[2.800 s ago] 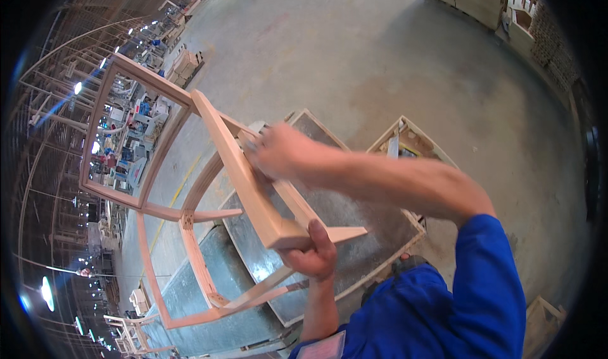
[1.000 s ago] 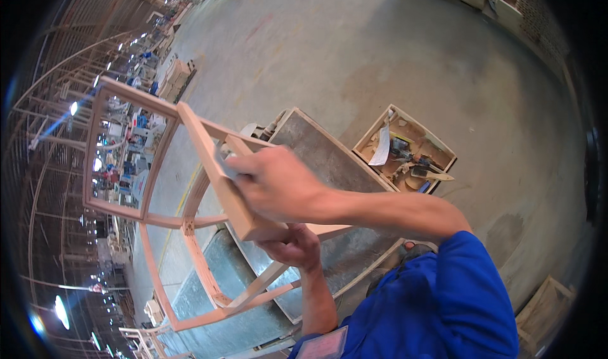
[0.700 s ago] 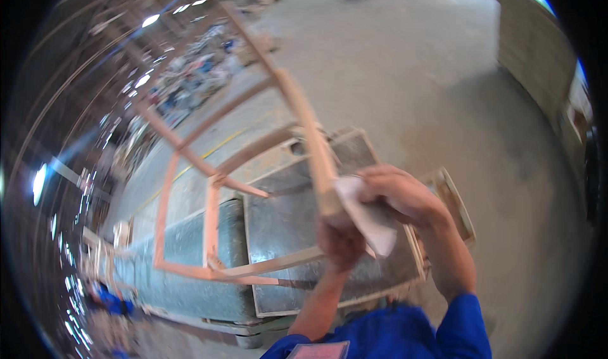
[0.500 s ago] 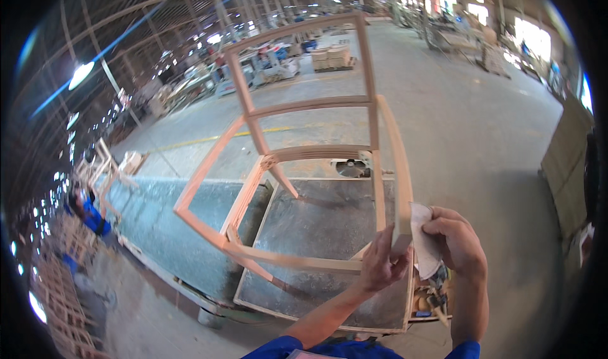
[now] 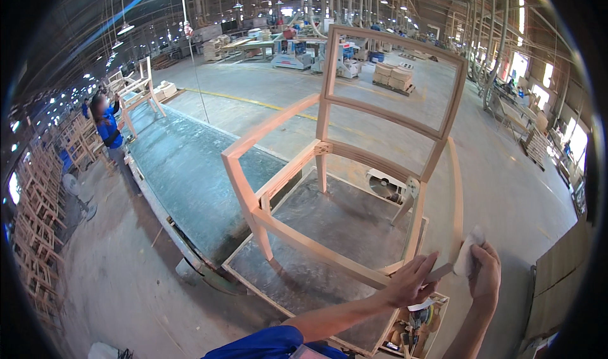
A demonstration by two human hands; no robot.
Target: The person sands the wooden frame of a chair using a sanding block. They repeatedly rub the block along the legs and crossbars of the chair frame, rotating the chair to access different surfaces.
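A bare wooden chair frame [image 5: 383, 113], with a slatless back and no seat, stands on a dark board-topped table. My left hand [image 5: 411, 283] is around the front end of its right chair arm [image 5: 457, 197], with the fingers fairly straight on one side and the thumb lower down. My right hand [image 5: 486, 271] pinches a pale, bent sheet that looks like sandpaper [image 5: 467, 251], up against the outer side of that same arm end. The sheet partly hides the wood there.
Below my hands, a wooden tray [image 5: 415, 333] holds small tools. A long blue-grey table [image 5: 190, 169] runs off to the left, with another person [image 5: 109, 128] beside a chair [image 5: 142, 93]. A fan-like round device [image 5: 385, 186] sits behind the board-topped table [image 5: 304, 216]. Stacked chair frames [image 5: 38, 232] line the far left.
The view has swung, so the chair and both my hands appear farther right and lower. My left fingers look straighter. The sheet stays in my right hand at the arm end.
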